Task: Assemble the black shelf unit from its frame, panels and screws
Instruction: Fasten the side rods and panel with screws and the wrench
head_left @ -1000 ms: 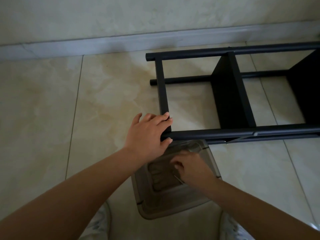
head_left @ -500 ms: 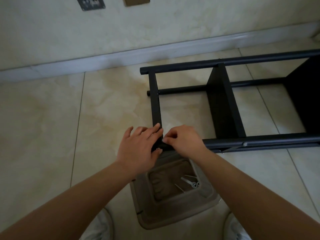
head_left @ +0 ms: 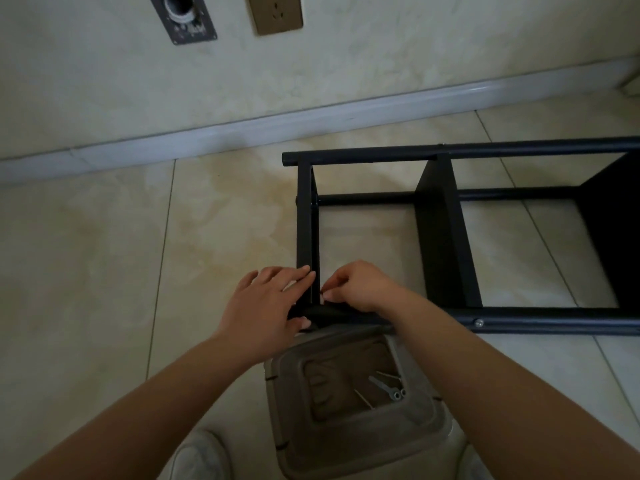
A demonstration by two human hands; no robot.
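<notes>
Tiled floor [head_left: 104,271], pale, meeting a white skirting board [head_left: 242,129] below a wall with a socket [head_left: 276,12]. Black shelf frame [head_left: 519,318], lying on its side on the floor, right of centre; upright black panel [head_left: 440,237] fitted between its long bars, silver screw [head_left: 479,322] set in the near bar. Translucent plastic tub [head_left: 349,455], just below the frame's near corner, holding a small flat wrench [head_left: 381,384], loose screws [head_left: 363,398] and two washers or nuts [head_left: 399,394]. Left hand [head_left: 266,310], fingers laid over the short end bar, thumb curled under the corner, gripping the frame. Right hand [head_left: 360,287], fingertips pinched together at the same corner; item held too small to tell. White shoe [head_left: 199,455], bottom edge.
</notes>
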